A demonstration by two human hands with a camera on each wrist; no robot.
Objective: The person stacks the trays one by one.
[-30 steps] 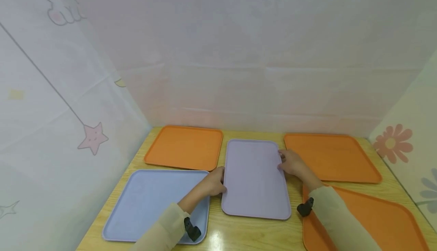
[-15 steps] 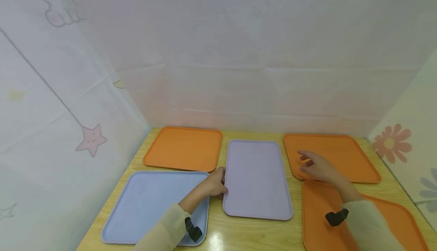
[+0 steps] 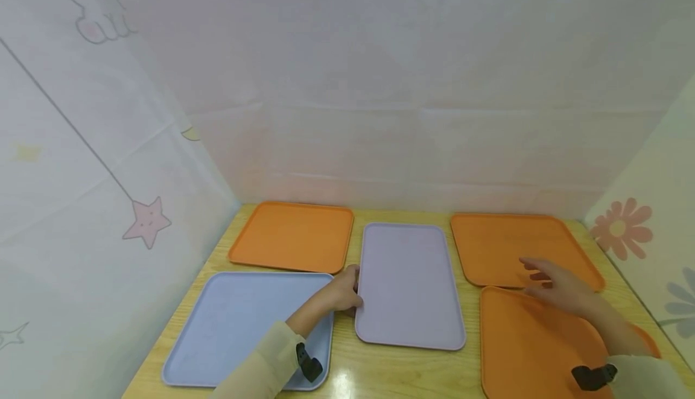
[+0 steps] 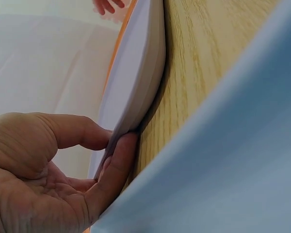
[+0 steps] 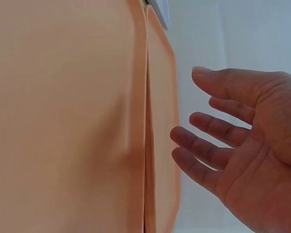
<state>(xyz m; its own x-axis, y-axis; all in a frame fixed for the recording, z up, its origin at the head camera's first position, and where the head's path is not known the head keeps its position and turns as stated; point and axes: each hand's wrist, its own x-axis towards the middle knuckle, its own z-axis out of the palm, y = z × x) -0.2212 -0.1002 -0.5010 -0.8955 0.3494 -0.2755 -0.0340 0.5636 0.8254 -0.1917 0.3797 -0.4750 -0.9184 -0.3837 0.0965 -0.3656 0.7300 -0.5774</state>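
A light purple tray (image 3: 409, 284) lies lengthwise in the middle of the wooden table. My left hand (image 3: 343, 291) pinches its left rim; the left wrist view shows the thumb on the upper side and fingers (image 4: 117, 167) under the edge. My right hand (image 3: 559, 287) hovers over the two right-hand orange trays with its fingers spread and holding nothing. One is the back right orange tray (image 3: 505, 242), the other the front right orange tray (image 3: 521, 351). In the right wrist view their rims run side by side below the hand.
A light blue tray (image 3: 244, 320) lies at the front left, under my left forearm. Behind it is another orange tray (image 3: 295, 236). Bare wood (image 3: 380, 372) shows in front of the purple tray. A pale printed cloth (image 3: 412, 115) stands along the back and sides.
My right hand has let go of the purple tray's right rim and moved right and toward me, over the orange trays. The left hand keeps its grip in place.
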